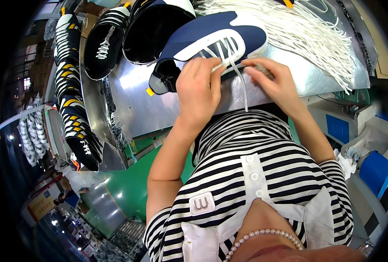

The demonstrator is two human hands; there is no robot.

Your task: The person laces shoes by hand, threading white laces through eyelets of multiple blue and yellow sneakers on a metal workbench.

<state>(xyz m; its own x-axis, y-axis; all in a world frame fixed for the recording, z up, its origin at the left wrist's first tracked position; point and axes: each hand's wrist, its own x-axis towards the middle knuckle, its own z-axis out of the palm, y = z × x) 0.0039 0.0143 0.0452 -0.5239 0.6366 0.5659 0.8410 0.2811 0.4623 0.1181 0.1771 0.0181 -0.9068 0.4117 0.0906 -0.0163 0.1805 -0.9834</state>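
Observation:
A navy and white shoe upper (215, 32) lies on the metal worktop just in front of me. White shoelace (229, 49) crosses its eyelet area in several rows, and one loose length hangs over the worktop's near edge. My left hand (199, 87) is closed, thumb and fingers pinching the upper near its eyelet edge; whether lace is caught there too is hidden. My right hand (276, 83) is at the upper's right side, thumb and forefinger drawn close together at its edge. A greyish-brown object shows among the right hand's fingers, too blurred to name.
A large bundle of white laces (290, 30) covers the worktop's far right. Laced dark shoe uppers (100, 52) sit at the far left, beside a long stack of similar uppers (69, 87). The metal worktop's (159, 113) near edge runs close to my body. Machines with blue panels (376, 172) stand at right.

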